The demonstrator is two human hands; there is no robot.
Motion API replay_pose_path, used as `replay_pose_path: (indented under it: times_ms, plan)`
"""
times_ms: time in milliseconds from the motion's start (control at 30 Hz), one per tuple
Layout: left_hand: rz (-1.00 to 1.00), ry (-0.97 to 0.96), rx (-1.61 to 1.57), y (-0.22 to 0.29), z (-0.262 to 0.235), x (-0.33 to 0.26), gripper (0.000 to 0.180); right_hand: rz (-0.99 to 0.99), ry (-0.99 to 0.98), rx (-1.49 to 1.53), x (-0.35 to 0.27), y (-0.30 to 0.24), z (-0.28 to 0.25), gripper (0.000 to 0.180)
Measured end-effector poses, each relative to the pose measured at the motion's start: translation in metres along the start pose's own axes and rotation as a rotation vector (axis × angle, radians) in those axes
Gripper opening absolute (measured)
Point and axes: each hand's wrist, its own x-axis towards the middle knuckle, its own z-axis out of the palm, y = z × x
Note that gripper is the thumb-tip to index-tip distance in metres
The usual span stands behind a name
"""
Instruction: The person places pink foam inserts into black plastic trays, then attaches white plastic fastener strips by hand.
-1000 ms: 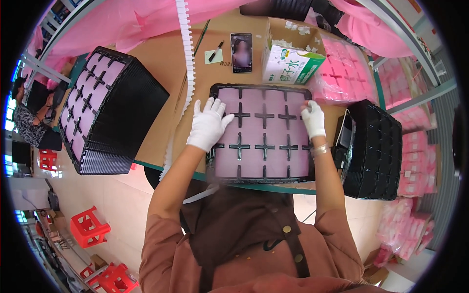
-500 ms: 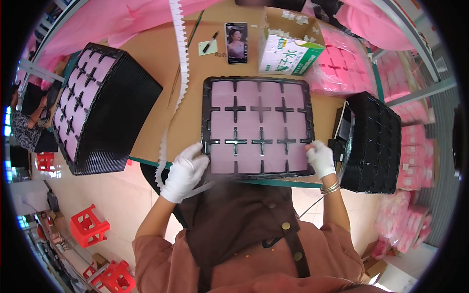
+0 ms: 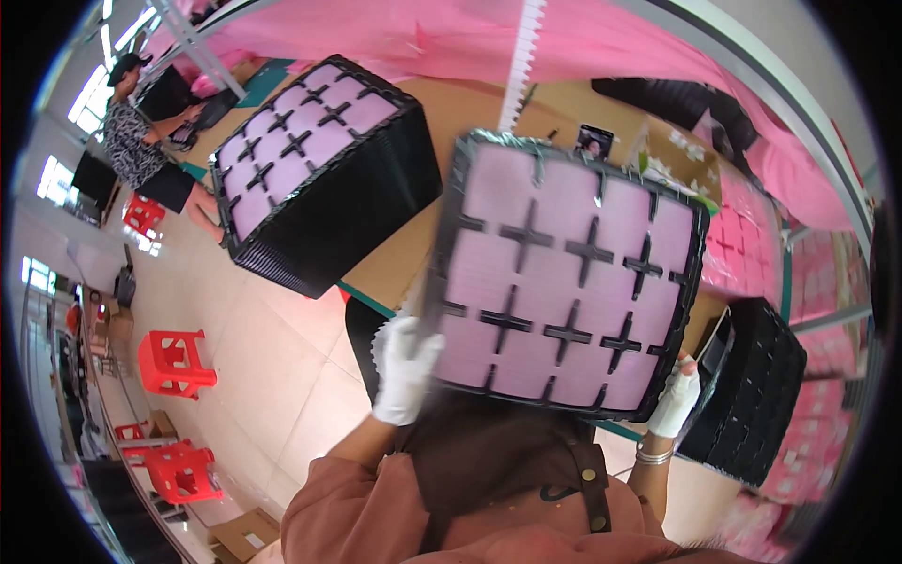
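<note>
A black plastic tray (image 3: 692,282) with rows of pale pink squares (image 3: 536,287) between black cross-shaped dividers is held up, tilted, in front of me over the table's near edge. White-gloved, my left hand (image 3: 406,371) grips its left side near the lower corner, blurred by motion. At the lower right corner my right hand (image 3: 675,399) holds the rim, its glove leaving fingertips bare. To the left stands a tall stack of similar black trays (image 3: 352,211), pink squares in its top one. Close beside my right hand is another black tray stack (image 3: 747,399).
Behind the lifted tray are a phone (image 3: 594,141), an opened cardboard box (image 3: 695,160) and pink pieces in clear plastic (image 3: 742,249). A white toothed strip (image 3: 521,66) hangs at the back. Red stools (image 3: 177,364) stand on the floor left; another person (image 3: 141,141) stands at the far left.
The tray has come up off the table, tilted and larger in view, with both hands gripping it. My view has swung left, bringing the other person into sight.
</note>
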Motion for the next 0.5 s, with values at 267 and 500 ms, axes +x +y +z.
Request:
replay_pose_path:
  times_ms: [267,500]
  plan:
    - [0.283,0.488,-0.245,0.129,-0.165,0.094,0.049,-0.095,-0.679,-0.153,-0.008,-0.043,0.135,0.032]
    - [-0.027,0.556,-0.036,0.084,-0.266,0.168,0.031,-0.276,-0.912,-0.355,-0.049,-0.027,0.178,0.016]
